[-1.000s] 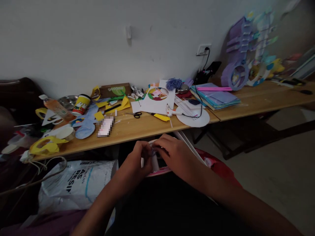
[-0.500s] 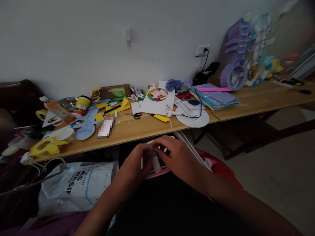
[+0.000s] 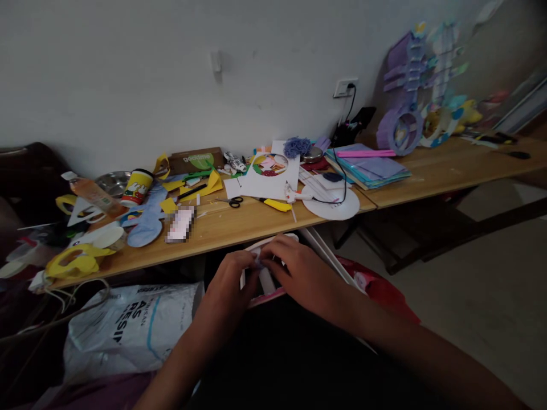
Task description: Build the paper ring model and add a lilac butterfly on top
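While my left hand (image 3: 233,279) and right hand (image 3: 288,263) pinch the white strip (image 3: 267,282) by its top, inside the pink-edged frame (image 3: 270,296) below the table's (image 3: 222,226) front edge, I'd press lightly and evenly.

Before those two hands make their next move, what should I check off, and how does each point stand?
1. Hands together at the work: ok; left hand and right hand meet at the pale piece.
2. Firm grip: cannot tell; contact is mostly hidden.
3. Scissors clear of both hands: ok, lying on the table.
4. Glue gun clear of both hands: ok.
5. Glue gun cool: cannot tell.
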Demonstrator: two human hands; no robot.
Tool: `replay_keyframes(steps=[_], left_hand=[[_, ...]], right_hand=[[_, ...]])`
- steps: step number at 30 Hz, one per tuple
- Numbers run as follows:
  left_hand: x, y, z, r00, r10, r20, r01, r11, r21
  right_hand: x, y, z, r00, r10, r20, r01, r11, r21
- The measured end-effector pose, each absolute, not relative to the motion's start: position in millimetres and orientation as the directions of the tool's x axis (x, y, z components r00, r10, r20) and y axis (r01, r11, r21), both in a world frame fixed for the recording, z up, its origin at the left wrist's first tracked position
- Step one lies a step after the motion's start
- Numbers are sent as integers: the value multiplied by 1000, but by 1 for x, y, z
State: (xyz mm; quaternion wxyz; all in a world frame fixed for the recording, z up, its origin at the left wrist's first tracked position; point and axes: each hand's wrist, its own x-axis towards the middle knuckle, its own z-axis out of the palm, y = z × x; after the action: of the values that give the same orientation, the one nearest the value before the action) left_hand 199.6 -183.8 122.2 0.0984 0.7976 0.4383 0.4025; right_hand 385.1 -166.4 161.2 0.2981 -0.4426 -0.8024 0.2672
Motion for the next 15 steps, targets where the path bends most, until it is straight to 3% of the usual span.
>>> replay_keyframes(steps=[15], left_hand=[[201,-191,136,366,837,407,777,-515,361]], right_hand=[[384,-168,162,-416,879,234,559,450,-697]])
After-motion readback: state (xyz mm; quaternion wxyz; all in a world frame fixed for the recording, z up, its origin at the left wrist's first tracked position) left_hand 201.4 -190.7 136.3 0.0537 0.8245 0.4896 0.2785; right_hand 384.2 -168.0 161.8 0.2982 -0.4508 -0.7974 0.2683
